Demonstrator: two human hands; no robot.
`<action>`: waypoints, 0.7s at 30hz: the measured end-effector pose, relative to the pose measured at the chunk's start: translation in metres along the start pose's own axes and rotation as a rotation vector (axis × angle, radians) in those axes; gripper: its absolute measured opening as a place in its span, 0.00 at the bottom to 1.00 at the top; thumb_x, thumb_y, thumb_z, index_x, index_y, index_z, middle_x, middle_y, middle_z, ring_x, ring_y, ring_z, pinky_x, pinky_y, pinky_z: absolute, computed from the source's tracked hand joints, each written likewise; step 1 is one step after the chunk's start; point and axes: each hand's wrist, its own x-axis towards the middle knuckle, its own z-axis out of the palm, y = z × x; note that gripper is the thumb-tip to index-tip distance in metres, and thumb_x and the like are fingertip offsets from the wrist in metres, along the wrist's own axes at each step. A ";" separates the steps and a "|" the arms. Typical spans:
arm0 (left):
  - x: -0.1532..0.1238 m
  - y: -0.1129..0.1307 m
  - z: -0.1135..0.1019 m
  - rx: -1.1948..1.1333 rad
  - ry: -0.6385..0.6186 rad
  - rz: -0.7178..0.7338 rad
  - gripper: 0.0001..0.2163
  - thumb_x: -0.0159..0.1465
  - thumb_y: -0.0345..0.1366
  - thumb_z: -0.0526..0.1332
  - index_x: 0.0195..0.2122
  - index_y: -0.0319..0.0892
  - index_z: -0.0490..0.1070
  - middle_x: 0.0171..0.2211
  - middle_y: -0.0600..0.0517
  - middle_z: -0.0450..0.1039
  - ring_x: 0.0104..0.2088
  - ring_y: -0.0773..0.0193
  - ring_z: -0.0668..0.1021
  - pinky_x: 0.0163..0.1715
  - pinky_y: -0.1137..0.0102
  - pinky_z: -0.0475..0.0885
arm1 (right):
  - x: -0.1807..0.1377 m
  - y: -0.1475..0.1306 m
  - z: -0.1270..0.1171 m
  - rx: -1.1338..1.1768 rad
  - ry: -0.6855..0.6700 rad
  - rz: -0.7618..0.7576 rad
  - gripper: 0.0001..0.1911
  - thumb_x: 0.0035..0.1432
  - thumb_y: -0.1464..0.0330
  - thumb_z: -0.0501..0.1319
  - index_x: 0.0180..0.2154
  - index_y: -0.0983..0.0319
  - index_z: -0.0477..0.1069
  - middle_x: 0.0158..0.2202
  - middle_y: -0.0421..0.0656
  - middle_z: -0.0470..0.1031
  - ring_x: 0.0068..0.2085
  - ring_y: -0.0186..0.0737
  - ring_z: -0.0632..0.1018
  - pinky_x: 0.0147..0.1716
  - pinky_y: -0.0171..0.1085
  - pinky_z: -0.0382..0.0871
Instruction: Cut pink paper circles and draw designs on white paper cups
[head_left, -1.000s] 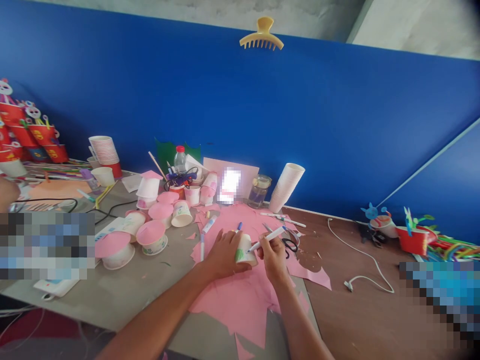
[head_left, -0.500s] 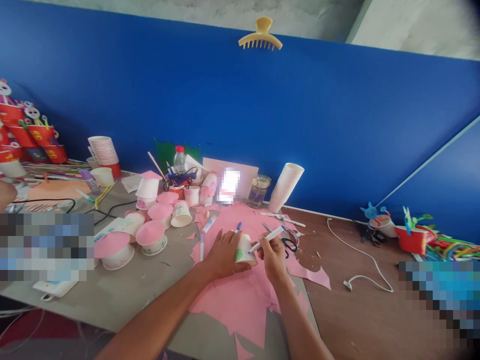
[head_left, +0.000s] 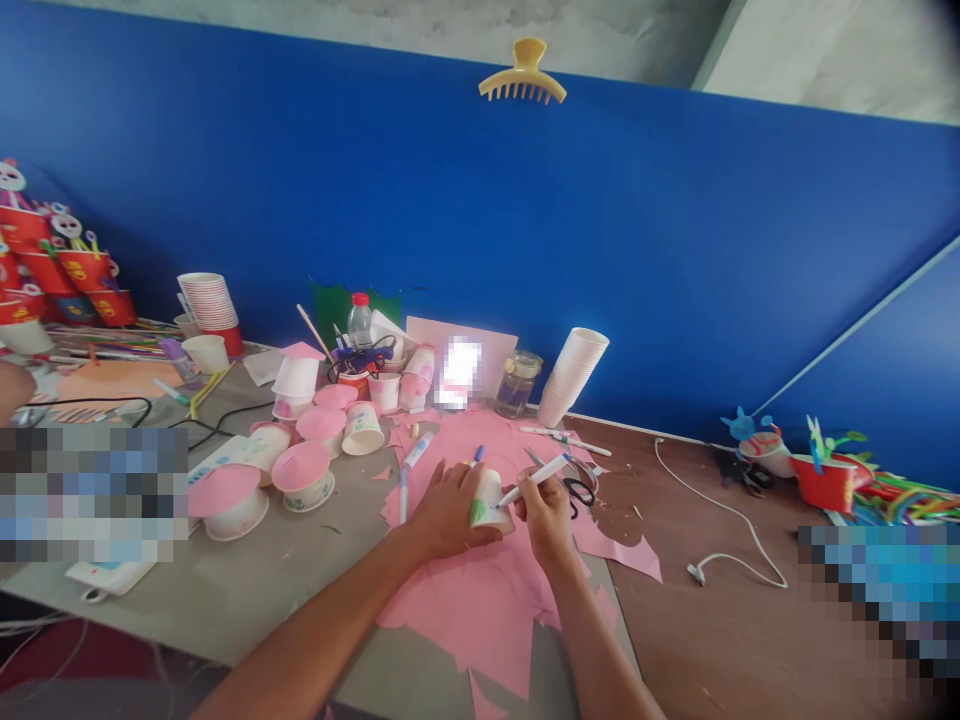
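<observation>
My left hand [head_left: 451,508] is closed around a white paper cup [head_left: 487,490] with green and bluish drawing on its side, holding it low over pink paper [head_left: 457,590]. In my right hand [head_left: 549,510] is a white marker [head_left: 536,478], its tip against the cup's side. Black-handled scissors [head_left: 580,492] lie just beyond the right hand, partly hidden. A capped marker [head_left: 418,452] rests on the paper to the left. Several decorated cups topped with pink paper discs [head_left: 301,465] stand left of my hands.
Behind the paper stand a bright phone [head_left: 458,370], a glass jar [head_left: 518,385] and a leaning stack of cups [head_left: 574,375]. A white cable [head_left: 739,510] curls across the brown table at right. At the far left edge, part of another person's arm [head_left: 13,390] shows.
Almost nothing differs. The marker tip stays at the cup's side, and both hands keep their place; the whole view has shifted very slightly.
</observation>
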 end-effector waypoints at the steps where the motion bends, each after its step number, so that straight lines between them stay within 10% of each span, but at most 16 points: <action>1: 0.000 0.000 0.000 0.001 0.000 0.000 0.39 0.50 0.51 0.66 0.59 0.44 0.52 0.53 0.42 0.64 0.55 0.47 0.67 0.59 0.49 0.53 | 0.000 0.000 0.000 -0.001 -0.004 0.000 0.16 0.51 0.57 0.63 0.25 0.61 0.64 0.16 0.34 0.65 0.17 0.27 0.61 0.16 0.29 0.55; 21: 0.000 0.002 0.000 0.024 0.007 0.008 0.34 0.52 0.50 0.65 0.56 0.46 0.56 0.54 0.44 0.65 0.55 0.47 0.67 0.59 0.47 0.54 | -0.001 -0.001 0.000 -0.017 -0.014 0.002 0.14 0.49 0.59 0.64 0.25 0.61 0.65 0.18 0.36 0.70 0.16 0.28 0.63 0.15 0.30 0.56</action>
